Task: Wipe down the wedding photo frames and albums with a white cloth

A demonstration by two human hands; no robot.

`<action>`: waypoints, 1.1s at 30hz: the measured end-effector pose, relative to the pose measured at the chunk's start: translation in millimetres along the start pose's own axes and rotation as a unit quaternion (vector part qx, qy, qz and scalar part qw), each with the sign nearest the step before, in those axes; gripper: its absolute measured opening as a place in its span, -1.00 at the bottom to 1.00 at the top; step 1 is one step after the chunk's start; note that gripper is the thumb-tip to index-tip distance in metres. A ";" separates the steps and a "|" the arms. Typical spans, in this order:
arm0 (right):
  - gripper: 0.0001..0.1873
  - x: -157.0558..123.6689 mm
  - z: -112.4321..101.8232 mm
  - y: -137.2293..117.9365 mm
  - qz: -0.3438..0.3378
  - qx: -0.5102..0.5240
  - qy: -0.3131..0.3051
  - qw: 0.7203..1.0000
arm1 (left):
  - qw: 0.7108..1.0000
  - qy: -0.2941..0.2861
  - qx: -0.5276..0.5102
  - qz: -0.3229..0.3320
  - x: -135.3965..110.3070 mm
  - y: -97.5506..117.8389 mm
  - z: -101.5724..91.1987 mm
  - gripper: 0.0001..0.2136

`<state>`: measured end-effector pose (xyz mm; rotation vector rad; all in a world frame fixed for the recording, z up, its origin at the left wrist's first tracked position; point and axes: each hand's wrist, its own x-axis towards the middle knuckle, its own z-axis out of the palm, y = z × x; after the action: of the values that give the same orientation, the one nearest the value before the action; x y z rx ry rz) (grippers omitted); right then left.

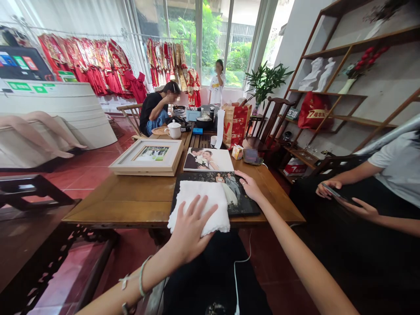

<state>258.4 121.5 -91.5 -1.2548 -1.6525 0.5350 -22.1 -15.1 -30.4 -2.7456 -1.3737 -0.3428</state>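
Observation:
Fingers spread, my left hand [193, 225] lies flat on a folded white cloth [205, 199]. The cloth covers the left part of a dark wedding photo panel [241, 209] at the table's near edge. On the panel's upper right side rests my right hand [251, 187], its fingers stretched out and touching the surface or edge. A couple in wedding clothes shows on the uncovered part of the print. Just beyond it, almost touching, is a lighter wedding photo panel [226, 158]. What the cloth covers of the dark panel is hidden.
On the wooden table [124, 199] are a framed photo [147, 164] at left, a white lidded cup [173, 130], a red paper bag [235, 127] and a small box [237, 152]. A person with a phone [331, 191] sits at right; another person [154, 109] sits beyond the table.

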 end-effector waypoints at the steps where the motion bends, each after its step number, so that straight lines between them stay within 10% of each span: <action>1: -0.56 -0.2 0.1 -0.5 -0.001 -0.002 -0.001 1.000 | 1.000 -0.001 -0.001 0.000 1.3 0.6 -0.5 -0.45; 16: -0.58 1.4 1.0 2.5 -0.009 0.005 0.006 1.000 | 0.996 0.015 0.032 -0.087 131.0 -56.7 19.2 -0.56; 28: -0.58 1.6 -1.7 3.4 -0.013 0.008 0.010 1.000 | 0.999 -0.026 -0.015 0.017 7.2 27.8 -1.2 -0.38; 33: -0.58 1.8 -1.9 3.6 -0.009 0.011 0.004 1.000 | 1.000 -0.015 -0.017 0.022 11.2 26.0 -0.4 -0.43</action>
<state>261.8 124.1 -92.7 -1.2221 -1.6451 0.5347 5.0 -22.1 -26.2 -2.8149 -1.3253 -0.3277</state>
